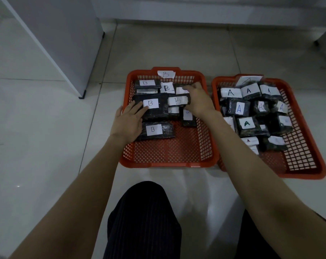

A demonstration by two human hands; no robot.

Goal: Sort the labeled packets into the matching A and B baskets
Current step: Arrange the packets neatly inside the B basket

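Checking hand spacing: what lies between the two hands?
Head view: between left hand and right hand lie B-labelled packets in the B basket.

The B basket (169, 163) is bare mesh along its near half. Packets fill its far half. A white cabinet (65, 43) stands beyond its left side.
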